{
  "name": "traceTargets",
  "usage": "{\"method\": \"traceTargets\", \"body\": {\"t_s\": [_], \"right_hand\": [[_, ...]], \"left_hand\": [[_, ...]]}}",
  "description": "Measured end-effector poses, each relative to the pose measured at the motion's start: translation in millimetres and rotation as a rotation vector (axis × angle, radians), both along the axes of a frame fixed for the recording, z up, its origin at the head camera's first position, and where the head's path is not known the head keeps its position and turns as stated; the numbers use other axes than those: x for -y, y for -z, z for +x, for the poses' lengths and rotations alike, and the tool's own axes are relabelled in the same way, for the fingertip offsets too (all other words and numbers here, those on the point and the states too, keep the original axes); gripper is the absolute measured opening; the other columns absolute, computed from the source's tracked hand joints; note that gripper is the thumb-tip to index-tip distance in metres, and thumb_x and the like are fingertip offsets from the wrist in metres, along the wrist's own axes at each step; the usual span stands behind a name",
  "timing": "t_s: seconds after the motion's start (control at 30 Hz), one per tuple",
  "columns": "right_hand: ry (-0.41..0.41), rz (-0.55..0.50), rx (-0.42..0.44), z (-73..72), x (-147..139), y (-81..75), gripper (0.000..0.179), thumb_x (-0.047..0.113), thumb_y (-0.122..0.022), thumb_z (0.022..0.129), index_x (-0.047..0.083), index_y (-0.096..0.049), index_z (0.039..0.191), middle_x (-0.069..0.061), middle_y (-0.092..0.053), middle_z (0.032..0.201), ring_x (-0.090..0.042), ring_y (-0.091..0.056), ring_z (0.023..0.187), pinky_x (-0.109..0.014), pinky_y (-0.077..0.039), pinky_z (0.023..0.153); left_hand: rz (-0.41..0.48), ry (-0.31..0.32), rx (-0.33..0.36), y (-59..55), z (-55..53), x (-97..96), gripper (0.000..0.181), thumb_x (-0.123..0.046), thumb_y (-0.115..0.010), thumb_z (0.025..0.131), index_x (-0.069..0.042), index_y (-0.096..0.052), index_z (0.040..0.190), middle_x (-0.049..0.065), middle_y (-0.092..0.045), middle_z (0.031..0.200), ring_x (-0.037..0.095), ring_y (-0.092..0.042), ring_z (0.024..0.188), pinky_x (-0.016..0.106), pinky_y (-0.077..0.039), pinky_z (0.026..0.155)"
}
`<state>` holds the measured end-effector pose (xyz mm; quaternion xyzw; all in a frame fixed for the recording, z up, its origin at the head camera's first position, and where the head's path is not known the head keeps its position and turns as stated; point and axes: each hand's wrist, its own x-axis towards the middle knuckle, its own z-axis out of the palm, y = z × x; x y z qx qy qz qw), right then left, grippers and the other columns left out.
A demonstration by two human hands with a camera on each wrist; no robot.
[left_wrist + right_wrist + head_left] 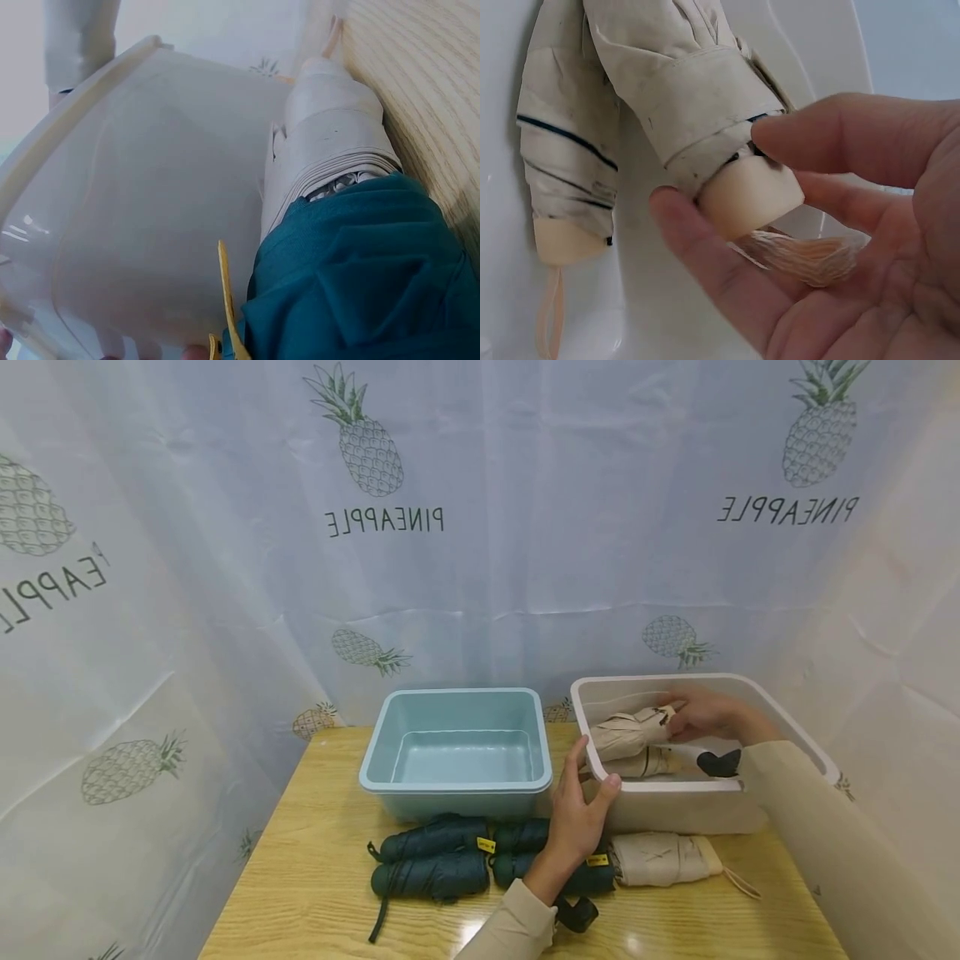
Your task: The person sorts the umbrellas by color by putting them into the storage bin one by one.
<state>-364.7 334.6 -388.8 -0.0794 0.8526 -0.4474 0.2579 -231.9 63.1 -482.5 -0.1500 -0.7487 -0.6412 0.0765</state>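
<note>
My right hand (705, 714) reaches into the white bin (675, 786). Its thumb and fingers grip the handle end of a folded beige umbrella (697, 105), whose wrist loop (810, 259) hangs by the palm. Beside it in the bin lies a second beige umbrella (566, 157). At the bin's front left corner, my left hand (577, 818) touches the rim, thumb on the front side and fingers extended along the left side. Below that hand are folded dark green umbrellas (360, 262), partly hidden by the forearm.
A light blue bin (457, 789) stands left of the white one. In front of it, several dark green umbrellas (431, 873) lie on the wooden table (300, 860). Another beige umbrella (663, 860) lies before the white bin. A pineapple-print curtain (525, 568) hangs behind.
</note>
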Motion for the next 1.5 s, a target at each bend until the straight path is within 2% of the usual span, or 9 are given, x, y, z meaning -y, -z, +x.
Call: {"method": "traceTargets", "body": {"t_s": [0.4,0.53,0.67,0.9,1.03,1.17,1.33,1.4,1.5], "right_hand": [[-0.013,0.042,0.121,3.3,-13.2,4.0,0.075,0.013,-0.05,0.101,-0.015,-0.008,0.156,-0.039,-0.029,0.15,-0.029,-0.06,0.106,-0.044,-0.056,0.093],[-0.043,0.068,0.166,6.8,-17.9,1.8,0.076,0.022,-0.045,0.107,-0.013,-0.001,0.158,-0.045,-0.021,0.153,-0.049,-0.057,0.123,-0.052,-0.053,0.101],[-0.045,0.094,0.175,11.7,-23.5,-1.7,0.079,0.028,-0.045,0.108,-0.013,0.002,0.158,-0.045,-0.008,0.158,-0.062,-0.04,0.136,-0.059,-0.049,0.105],[-0.093,0.206,-0.018,24.2,-25.4,-22.3,0.079,0.038,-0.045,0.109,-0.013,-0.009,0.157,-0.045,-0.02,0.156,-0.06,-0.041,0.136,-0.06,-0.049,0.103],[-0.122,0.217,-0.178,37.6,-23.0,-36.8,0.07,0.033,-0.048,0.109,-0.011,-0.02,0.156,-0.043,-0.032,0.152,-0.054,-0.052,0.129,-0.056,-0.053,0.099],[-0.111,0.202,-0.409,64.7,-17.9,-49.7,0.057,0.028,-0.052,0.108,-0.004,-0.037,0.152,-0.032,-0.052,0.142,-0.04,-0.062,0.12,-0.049,-0.057,0.091],[-0.064,0.148,-0.626,105.0,-9.0,-54.1,0.04,0.021,-0.057,0.106,0.009,-0.052,0.144,-0.002,-0.066,0.129,-0.007,-0.066,0.113,-0.025,-0.055,0.086],[-0.053,0.093,-0.673,120.3,-7.7,-50.2,0.035,0.015,-0.058,0.105,0.01,-0.055,0.14,0.007,-0.067,0.123,0.001,-0.065,0.107,-0.018,-0.054,0.084],[-0.051,-0.009,-0.696,141.4,-10.3,-39.7,0.033,0.005,-0.056,0.103,0.007,-0.056,0.136,0.011,-0.067,0.118,0.001,-0.068,0.102,-0.016,-0.055,0.082]], "left_hand": [[-0.014,-0.007,0.004,-2.6,2.6,0.8,0.067,-0.048,-0.059,0.099,-0.042,-0.028,0.158,-0.002,-0.056,0.141,0.014,-0.058,0.122,0.043,-0.052,0.097],[-0.017,-0.011,0.004,-1.9,3.1,0.9,0.067,-0.048,-0.059,0.099,-0.042,-0.028,0.158,-0.002,-0.056,0.141,0.013,-0.057,0.122,0.041,-0.051,0.097],[-0.018,-0.005,0.006,-0.4,3.2,0.3,0.067,-0.048,-0.059,0.099,-0.042,-0.027,0.158,-0.001,-0.056,0.141,0.012,-0.057,0.122,0.042,-0.051,0.097],[0.004,0.011,0.003,-0.5,2.8,0.7,0.067,-0.047,-0.058,0.1,-0.042,-0.026,0.159,0.001,-0.055,0.142,0.018,-0.057,0.123,0.049,-0.052,0.097],[0.009,0.011,0.007,-1.2,2.4,0.7,0.067,-0.047,-0.058,0.1,-0.041,-0.026,0.159,0.001,-0.055,0.141,0.017,-0.057,0.123,0.05,-0.052,0.097],[0.005,0.003,0.006,-0.9,2.0,0.3,0.068,-0.047,-0.059,0.1,-0.04,-0.027,0.159,0.001,-0.056,0.141,0.017,-0.057,0.123,0.049,-0.052,0.097],[0.005,-0.006,-0.006,0.0,1.6,-0.6,0.067,-0.045,-0.059,0.1,-0.04,-0.028,0.159,0.002,-0.056,0.141,0.021,-0.058,0.124,0.049,-0.052,0.097],[0.007,-0.008,-0.009,-0.1,1.9,-0.8,0.067,-0.044,-0.059,0.1,-0.04,-0.028,0.159,0.003,-0.056,0.141,0.021,-0.058,0.124,0.05,-0.052,0.097],[0.006,-0.007,-0.009,-0.3,1.8,-0.8,0.067,-0.044,-0.059,0.1,-0.04,-0.028,0.159,0.003,-0.056,0.142,0.02,-0.058,0.124,0.049,-0.053,0.096]]}}
